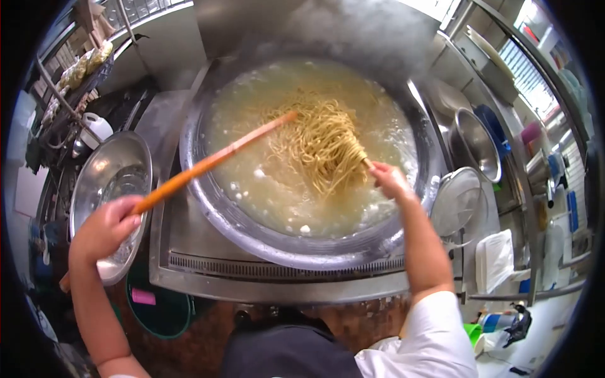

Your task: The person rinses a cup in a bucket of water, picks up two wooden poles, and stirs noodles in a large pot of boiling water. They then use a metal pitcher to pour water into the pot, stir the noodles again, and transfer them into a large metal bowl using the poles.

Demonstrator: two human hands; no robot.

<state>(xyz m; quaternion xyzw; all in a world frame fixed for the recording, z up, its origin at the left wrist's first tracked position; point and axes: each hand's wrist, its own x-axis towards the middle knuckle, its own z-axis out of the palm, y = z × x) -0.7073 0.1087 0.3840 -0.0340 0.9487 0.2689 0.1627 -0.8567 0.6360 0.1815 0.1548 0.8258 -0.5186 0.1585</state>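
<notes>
While steam [359, 28] rises over the far side of a huge metal wok [277, 251], a mass of yellow noodles [328, 138] sits in its cloudy, bubbling water [249, 211], slightly right of the middle. The left hand [113, 227] is closed around a long wooden stick [214, 159], which slants across the near left rim so that its far tip reaches the upper left part of the noodles; whether it touches them is hard to tell. Its butt end shows beyond the left wrist.

At the right side of the wok, the right hand [392, 183] grips a pale stick [367, 162], of which only a short length shows between the fingers and the gathered end of the noodles. The strands spread leftward from there, with their lower part in the water.

Around the wok runs a stainless-steel worktop [188, 234] with a slotted grille [283, 267] along the front. Behind the left hand lies a wide steel bowl [80, 189], with a white plastic jug [96, 129] near its upper edge. Just beside the wok's right rim rests a round mesh strainer [455, 205], and past it a deep steel bowl [471, 135] tilts on its side. A white plastic bag [495, 259] lies nearer the person.
</notes>
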